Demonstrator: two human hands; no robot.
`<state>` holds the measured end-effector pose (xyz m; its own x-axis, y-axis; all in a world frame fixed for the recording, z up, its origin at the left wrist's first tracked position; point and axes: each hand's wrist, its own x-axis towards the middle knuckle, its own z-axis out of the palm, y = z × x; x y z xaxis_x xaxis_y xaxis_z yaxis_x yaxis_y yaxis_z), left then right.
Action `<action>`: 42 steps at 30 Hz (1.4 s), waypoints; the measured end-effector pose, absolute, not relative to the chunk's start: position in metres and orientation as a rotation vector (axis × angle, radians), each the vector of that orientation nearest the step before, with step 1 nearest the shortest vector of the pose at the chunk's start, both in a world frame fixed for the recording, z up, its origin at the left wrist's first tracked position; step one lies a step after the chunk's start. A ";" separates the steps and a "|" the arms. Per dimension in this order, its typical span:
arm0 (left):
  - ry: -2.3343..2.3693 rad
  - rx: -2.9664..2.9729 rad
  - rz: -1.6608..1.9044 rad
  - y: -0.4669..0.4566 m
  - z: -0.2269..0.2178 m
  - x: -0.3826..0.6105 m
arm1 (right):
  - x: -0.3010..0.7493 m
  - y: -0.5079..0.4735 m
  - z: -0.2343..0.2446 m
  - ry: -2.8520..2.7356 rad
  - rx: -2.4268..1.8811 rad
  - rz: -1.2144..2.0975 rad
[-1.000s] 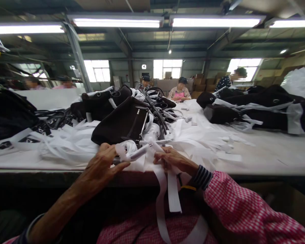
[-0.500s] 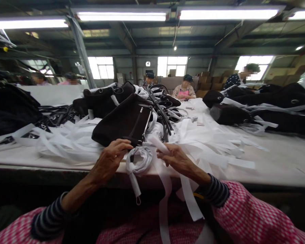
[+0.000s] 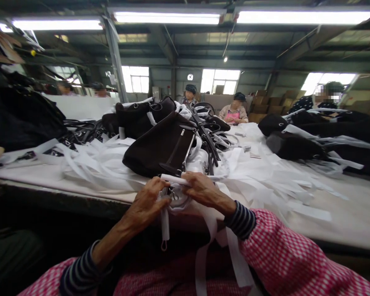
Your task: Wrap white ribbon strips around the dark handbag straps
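Wrapped coil (image 3: 180, 206) between two hands at the table edge

From the head view, we saw the coil at the near edge of the table (image 3: 354, 222), directly between the left hand (image 3: 145, 202) and the right hand (image 3: 202, 190), neither clearly nearer. A folded white strip (image 3: 172, 179) bridged the hands just above it, its long axis running left to right and dipping slightly rightward. The coil's wrapped tail (image 3: 165, 224) hung almost straight down below the left fingertips, ending in a metal loop (image 3: 164, 246).

The left thumb and fingers grasped the coil's left side, close to one end of the folded strip; the right fingers pinched that strip's other end. Two loose strips (image 3: 239, 265) dangled below the right hand.

Just beyond the coil lay a dark bag (image 3: 156, 148), slanted. Its inside was hidden, and we could not tell whether the white wrapping (image 3: 199, 160) at its right side sat in it or beside it. More bags (image 3: 291, 146) lay heaped at the right.
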<state>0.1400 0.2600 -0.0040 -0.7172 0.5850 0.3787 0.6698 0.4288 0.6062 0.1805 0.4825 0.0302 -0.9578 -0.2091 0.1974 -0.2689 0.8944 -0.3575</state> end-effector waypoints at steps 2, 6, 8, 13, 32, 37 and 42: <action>-2.593 -1.167 -1.079 0.259 0.001 0.134 | 0.182 0.482 0.033 -2.936 0.347 0.601; -2.696 -1.097 -0.889 0.269 -0.003 0.132 | 0.176 0.479 0.031 -2.948 0.230 0.659; -2.703 -1.021 -0.912 0.276 -0.008 0.135 | 0.172 0.478 0.027 -2.940 0.252 0.589; -2.707 -0.965 -0.951 0.282 -0.017 0.137 | 0.169 0.484 0.019 -2.936 0.381 0.676; -2.370 -1.283 -0.908 0.290 -0.036 0.131 | 0.167 0.512 0.037 -2.985 0.631 1.125; -2.532 -1.281 -0.600 0.294 -0.027 0.131 | 0.164 0.510 0.028 -2.950 0.667 0.801; -2.629 -1.276 -0.562 0.292 -0.016 0.136 | 0.165 0.511 0.025 -2.920 0.683 0.885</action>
